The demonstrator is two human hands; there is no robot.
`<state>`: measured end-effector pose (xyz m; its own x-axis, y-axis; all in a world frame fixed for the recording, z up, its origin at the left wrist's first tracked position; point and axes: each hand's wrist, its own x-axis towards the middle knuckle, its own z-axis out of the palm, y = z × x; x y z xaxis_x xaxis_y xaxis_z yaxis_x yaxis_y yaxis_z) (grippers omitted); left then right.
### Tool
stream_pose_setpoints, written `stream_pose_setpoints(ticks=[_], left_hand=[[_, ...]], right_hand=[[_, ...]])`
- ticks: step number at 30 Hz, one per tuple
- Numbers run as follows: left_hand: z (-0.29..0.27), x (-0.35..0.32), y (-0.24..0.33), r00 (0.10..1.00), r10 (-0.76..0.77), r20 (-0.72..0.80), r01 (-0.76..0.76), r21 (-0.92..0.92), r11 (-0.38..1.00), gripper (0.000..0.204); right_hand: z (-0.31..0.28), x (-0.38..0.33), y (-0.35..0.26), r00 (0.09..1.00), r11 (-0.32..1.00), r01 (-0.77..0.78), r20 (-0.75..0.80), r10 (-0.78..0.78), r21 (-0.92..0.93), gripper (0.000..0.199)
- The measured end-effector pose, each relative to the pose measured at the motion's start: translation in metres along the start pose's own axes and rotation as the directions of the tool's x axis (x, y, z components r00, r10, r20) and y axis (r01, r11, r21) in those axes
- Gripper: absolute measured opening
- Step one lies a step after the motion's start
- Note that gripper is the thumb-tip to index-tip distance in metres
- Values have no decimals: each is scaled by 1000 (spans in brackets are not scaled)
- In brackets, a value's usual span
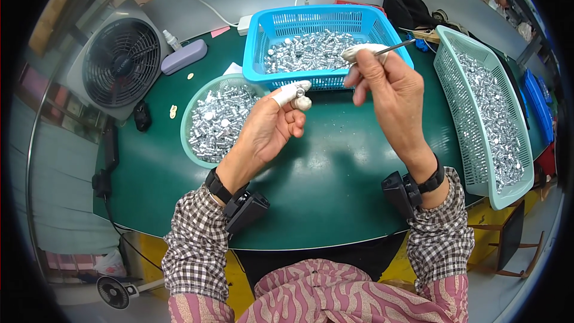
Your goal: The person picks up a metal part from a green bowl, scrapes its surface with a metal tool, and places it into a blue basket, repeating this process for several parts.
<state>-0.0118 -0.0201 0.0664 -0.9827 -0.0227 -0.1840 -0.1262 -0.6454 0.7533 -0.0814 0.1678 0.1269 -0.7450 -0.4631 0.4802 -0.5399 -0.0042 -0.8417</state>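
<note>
My left hand point(263, 124) is raised over the table between the round basket and the blue one. Its thumb and forefinger, in white finger covers, pinch a small silvery metal part point(300, 92). To the right, my right hand point(391, 87) is closed around a slim metal tool point(402, 46), pen-like in shape, whose tip points left toward the blue basket; its exact kind I cannot make out. Small metal cylinders fill the blue basket point(254, 45) behind my hands. More of them heap up in the round pale green basket point(186, 133) beside my left wrist.
At the right edge of the green table point(335, 203) stands a long pale green basket point(457, 107) of metal parts. A box fan point(122, 63), a purple case point(184, 57) and a small bottle point(171, 39) are at the left. Behind, a black bag point(406, 7) lies near the partition.
</note>
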Motion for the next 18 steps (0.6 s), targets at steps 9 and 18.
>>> stream_pose_setpoints(ticks=[9,18], left_hand=[[8,-2,0,997,43,-70,-38,69,997,19],[8,-3,0,997,49,-58,-44,76,996,17]], right_hand=[[25,-11,16,964,963,254,98,-245,-92,12],[32,-13,30,926,908,369,161,-341,-198,9]])
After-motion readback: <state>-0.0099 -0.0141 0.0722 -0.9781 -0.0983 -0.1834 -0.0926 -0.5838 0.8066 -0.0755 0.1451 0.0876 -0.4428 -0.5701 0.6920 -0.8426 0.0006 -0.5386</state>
